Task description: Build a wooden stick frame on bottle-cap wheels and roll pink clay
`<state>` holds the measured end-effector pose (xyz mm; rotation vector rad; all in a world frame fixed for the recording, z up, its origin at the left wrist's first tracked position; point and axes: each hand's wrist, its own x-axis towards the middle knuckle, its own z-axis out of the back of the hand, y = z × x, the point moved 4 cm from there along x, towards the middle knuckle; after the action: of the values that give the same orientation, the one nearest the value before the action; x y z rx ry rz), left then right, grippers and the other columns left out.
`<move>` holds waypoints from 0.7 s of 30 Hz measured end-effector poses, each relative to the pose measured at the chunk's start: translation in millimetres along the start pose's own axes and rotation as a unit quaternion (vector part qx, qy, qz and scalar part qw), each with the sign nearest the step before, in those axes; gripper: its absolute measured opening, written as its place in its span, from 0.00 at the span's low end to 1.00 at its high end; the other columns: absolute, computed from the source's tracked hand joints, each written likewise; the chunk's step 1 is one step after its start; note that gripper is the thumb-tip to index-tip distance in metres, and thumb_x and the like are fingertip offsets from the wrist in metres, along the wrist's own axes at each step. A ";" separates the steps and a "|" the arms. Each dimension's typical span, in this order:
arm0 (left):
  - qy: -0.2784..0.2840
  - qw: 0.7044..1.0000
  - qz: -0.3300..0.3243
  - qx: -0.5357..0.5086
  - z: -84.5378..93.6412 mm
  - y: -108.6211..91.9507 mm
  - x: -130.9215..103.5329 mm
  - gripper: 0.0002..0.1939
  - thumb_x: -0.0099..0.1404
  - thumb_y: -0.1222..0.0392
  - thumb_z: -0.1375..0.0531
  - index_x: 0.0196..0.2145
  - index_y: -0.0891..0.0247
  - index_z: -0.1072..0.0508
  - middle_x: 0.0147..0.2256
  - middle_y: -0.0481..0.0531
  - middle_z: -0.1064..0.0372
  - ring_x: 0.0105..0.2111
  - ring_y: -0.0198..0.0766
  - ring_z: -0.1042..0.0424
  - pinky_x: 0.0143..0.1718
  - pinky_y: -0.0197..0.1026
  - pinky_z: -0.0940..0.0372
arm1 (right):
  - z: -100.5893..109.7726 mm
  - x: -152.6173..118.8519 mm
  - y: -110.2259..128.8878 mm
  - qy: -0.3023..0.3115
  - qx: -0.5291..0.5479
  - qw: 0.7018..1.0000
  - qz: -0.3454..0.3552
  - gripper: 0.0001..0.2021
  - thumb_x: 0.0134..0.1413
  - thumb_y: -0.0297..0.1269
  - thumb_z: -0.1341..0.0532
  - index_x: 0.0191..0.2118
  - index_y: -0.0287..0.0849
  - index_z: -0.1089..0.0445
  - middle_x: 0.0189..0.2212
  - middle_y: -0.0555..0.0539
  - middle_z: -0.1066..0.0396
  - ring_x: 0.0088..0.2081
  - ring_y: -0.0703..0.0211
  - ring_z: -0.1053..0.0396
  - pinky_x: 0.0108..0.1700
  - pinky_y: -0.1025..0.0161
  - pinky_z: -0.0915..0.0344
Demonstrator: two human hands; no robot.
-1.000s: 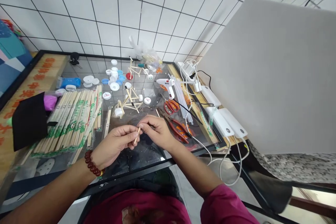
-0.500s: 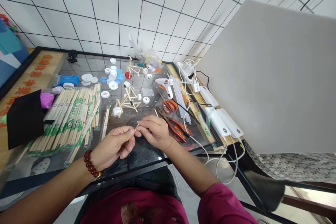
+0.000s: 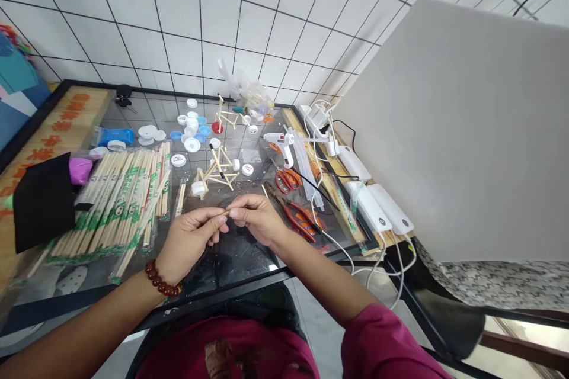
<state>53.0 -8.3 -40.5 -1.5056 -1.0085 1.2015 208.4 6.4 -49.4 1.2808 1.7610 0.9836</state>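
Observation:
My left hand (image 3: pixel 189 243) and my right hand (image 3: pixel 258 219) meet above the dark glass tabletop, their thumbs and fingertips pinched on a short piece of wooden stick (image 3: pixel 227 212). Most of that piece is covered by the fingers. Just beyond them stands a small frame of sticks (image 3: pixel 217 172) with white caps on it. A wrapped pair of chopsticks (image 3: pixel 180 198) lies beyond my left hand. Close to my right hand are red-handled pliers (image 3: pixel 302 219), partly open on the table.
Wrapped chopsticks (image 3: pixel 115 201) are heaped at left beside a black sheet (image 3: pixel 44 204). Bottle caps (image 3: pixel 192 144) and a second stick frame (image 3: pixel 229 117) lie farther back. A white glue gun (image 3: pixel 282 145), red scissors (image 3: pixel 288 180), clear glue sticks (image 3: pixel 306 172) and white cables occupy the right side.
Both hands have shifted slightly up and toward each other. My left hand has turned, its fingers now more curled in around the small stick piece.

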 end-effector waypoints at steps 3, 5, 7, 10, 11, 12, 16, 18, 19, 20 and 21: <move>-0.015 1.000 -0.011 0.003 3.7 5.2 2.1 0.17 0.54 0.48 0.27 0.35 0.64 0.16 0.26 0.51 0.23 0.22 0.29 0.33 0.23 0.32 0.37 | 2.9 2.2 -5.5 0.027 0.054 0.996 -0.069 0.18 0.34 0.45 0.18 0.31 0.42 0.17 0.21 0.53 0.23 0.21 0.72 0.33 0.26 0.73 0.36; -0.029 1.000 -0.006 -0.010 5.3 7.6 3.2 0.18 0.52 0.48 0.26 0.35 0.64 0.16 0.25 0.51 0.23 0.21 0.30 0.33 0.23 0.33 0.37 | 5.0 2.7 -7.5 0.053 0.065 0.992 -0.094 0.19 0.36 0.45 0.18 0.34 0.41 0.17 0.25 0.50 0.19 0.24 0.70 0.26 0.28 0.73 0.30; -0.040 0.999 -0.002 -0.024 6.1 8.5 3.7 0.19 0.49 0.48 0.25 0.34 0.64 0.16 0.23 0.50 0.24 0.21 0.30 0.33 0.23 0.33 0.36 | 6.1 2.9 -8.7 0.084 0.078 0.987 -0.110 0.19 0.37 0.45 0.18 0.36 0.41 0.16 0.28 0.48 0.17 0.26 0.67 0.22 0.30 0.72 0.26; -0.041 0.999 -0.002 -0.030 6.1 7.8 3.6 0.18 0.48 0.49 0.24 0.33 0.64 0.15 0.21 0.48 0.26 0.21 0.30 0.33 0.23 0.33 0.36 | 6.0 2.6 -8.0 0.121 0.097 0.981 -0.119 0.19 0.39 0.44 0.19 0.37 0.40 0.17 0.30 0.48 0.16 0.27 0.67 0.21 0.32 0.72 0.24; -0.039 0.999 -0.004 -0.029 6.1 7.4 3.5 0.18 0.48 0.49 0.24 0.33 0.63 0.15 0.21 0.48 0.26 0.21 0.30 0.33 0.24 0.32 0.36 | 5.7 2.4 -7.3 0.129 0.099 0.979 -0.120 0.19 0.40 0.44 0.19 0.38 0.40 0.17 0.30 0.48 0.16 0.28 0.67 0.20 0.32 0.72 0.23; -0.037 0.999 -0.006 -0.027 6.1 7.2 3.4 0.17 0.49 0.49 0.25 0.33 0.63 0.15 0.21 0.49 0.26 0.21 0.30 0.33 0.24 0.32 0.35 | 5.4 2.1 -6.4 0.133 0.098 0.979 -0.121 0.19 0.41 0.43 0.19 0.38 0.40 0.17 0.31 0.48 0.16 0.28 0.67 0.20 0.33 0.72 0.23; -0.034 0.999 -0.019 -0.020 7.2 7.2 3.7 0.16 0.50 0.50 0.25 0.33 0.63 0.15 0.22 0.50 0.25 0.21 0.30 0.32 0.23 0.32 0.35 | 4.5 1.3 -4.0 0.129 0.091 0.980 -0.123 0.18 0.41 0.42 0.19 0.39 0.39 0.17 0.31 0.47 0.16 0.28 0.66 0.20 0.34 0.71 0.23; -0.034 0.999 -0.025 -0.018 7.8 7.1 3.6 0.15 0.51 0.51 0.25 0.33 0.63 0.15 0.21 0.49 0.25 0.21 0.30 0.32 0.23 0.33 0.35 | 4.9 1.6 -4.3 0.120 0.083 0.982 -0.122 0.18 0.41 0.42 0.19 0.38 0.39 0.17 0.29 0.47 0.17 0.27 0.66 0.21 0.32 0.71 0.24; -0.032 0.999 -0.027 -0.016 8.0 6.9 3.4 0.15 0.51 0.51 0.25 0.33 0.63 0.15 0.21 0.49 0.26 0.21 0.30 0.32 0.23 0.32 0.35 | 5.2 1.9 -4.8 0.116 0.078 0.983 -0.119 0.18 0.40 0.42 0.19 0.37 0.39 0.17 0.29 0.47 0.17 0.27 0.66 0.21 0.32 0.71 0.24; -0.031 0.999 -0.030 -0.014 8.2 6.6 3.0 0.14 0.51 0.52 0.25 0.33 0.62 0.14 0.20 0.48 0.26 0.21 0.30 0.32 0.23 0.32 0.35 | 5.7 2.2 -5.3 0.113 0.074 0.984 -0.116 0.18 0.40 0.43 0.19 0.37 0.39 0.17 0.28 0.47 0.17 0.26 0.66 0.22 0.31 0.71 0.25; -0.028 0.999 -0.033 -0.011 8.2 6.2 2.6 0.13 0.52 0.52 0.26 0.33 0.62 0.14 0.20 0.48 0.27 0.21 0.30 0.32 0.23 0.32 0.35 | 6.0 2.4 -6.0 0.113 0.070 0.985 -0.114 0.18 0.40 0.43 0.19 0.37 0.39 0.16 0.28 0.47 0.18 0.26 0.66 0.22 0.31 0.71 0.25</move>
<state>45.8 -5.8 -47.8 -1.4512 -1.1033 1.1951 210.7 8.4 -57.7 1.0519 2.1313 0.9143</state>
